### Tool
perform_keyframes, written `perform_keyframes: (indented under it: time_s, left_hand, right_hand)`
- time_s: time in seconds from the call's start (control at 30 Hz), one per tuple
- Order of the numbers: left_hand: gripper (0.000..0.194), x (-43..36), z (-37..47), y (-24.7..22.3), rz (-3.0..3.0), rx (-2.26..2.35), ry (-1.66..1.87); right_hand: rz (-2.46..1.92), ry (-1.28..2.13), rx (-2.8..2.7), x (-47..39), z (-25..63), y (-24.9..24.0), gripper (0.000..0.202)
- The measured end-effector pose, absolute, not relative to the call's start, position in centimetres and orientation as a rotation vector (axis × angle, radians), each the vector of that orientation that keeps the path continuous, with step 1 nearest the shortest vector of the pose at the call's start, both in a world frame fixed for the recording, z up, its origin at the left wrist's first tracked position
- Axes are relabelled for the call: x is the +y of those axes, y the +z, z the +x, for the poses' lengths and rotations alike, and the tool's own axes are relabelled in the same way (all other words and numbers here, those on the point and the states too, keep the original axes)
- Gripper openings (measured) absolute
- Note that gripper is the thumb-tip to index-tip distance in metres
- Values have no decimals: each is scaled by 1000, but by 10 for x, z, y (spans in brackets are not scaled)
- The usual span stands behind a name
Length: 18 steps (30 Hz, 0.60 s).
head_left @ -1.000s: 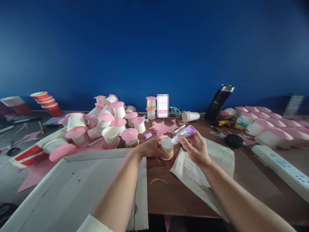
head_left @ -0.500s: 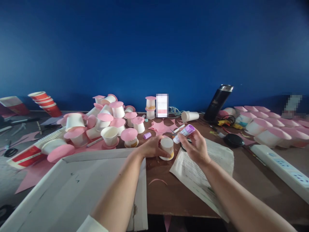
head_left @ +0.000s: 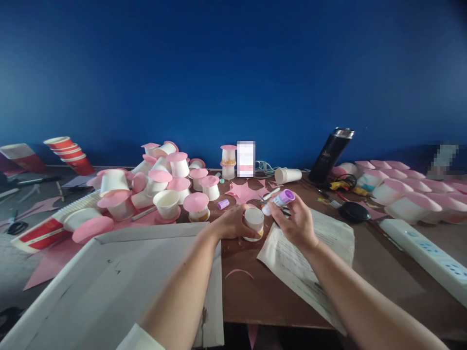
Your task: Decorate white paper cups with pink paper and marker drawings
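Tipped slightly since earlier frame: paper cup [head_left: 254, 221], mid-table, left hand [head_left: 229, 222] curled part-open around it; right hand [head_left: 297, 219] pinches glue stick [head_left: 279, 200]. Light cup (likely crushable) suits gentle hold near rim.

1. One left hand [head_left: 230, 222] is holding one white cup [head_left: 254, 219].
2. One right hand [head_left: 298, 222] is holding one glue stick [head_left: 279, 200].
3. One purple cap [head_left: 223, 204] is lying down.
4. One black bottle [head_left: 331, 156] is leaning.
5. One power strip [head_left: 425, 257] is lying flat.
6. Pink-topped cups [head_left: 196, 204] are overlapping, preventing an exact count.
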<state>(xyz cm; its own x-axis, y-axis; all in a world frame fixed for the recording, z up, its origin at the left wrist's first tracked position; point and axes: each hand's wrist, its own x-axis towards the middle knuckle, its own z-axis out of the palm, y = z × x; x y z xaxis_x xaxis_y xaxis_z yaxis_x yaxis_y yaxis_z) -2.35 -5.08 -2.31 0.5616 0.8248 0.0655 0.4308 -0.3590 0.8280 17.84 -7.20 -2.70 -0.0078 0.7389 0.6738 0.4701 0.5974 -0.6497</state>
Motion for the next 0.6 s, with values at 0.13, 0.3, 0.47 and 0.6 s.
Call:
perform_keyframes:
  time_s: [0.13,0.3,0.47,0.6]
  left_hand:
    - [55,-52,-23,-22,2062,1069,612]
    - [59,-53,-23,-23,2105,1123,587]
    - [63,-53,-24,-25,2108,1133,585]
    - [62,-54,-24,-24,2100,1138,590]
  right_hand:
    - [-985,301,-1771,-72,170,-28,23]
    - [-1004,142,-1961,-74,165,-23,19]
    - [-1043,25,-1968,-73,164,-22,27]
    - [-996,122,-1959,-72,162,-24,28]
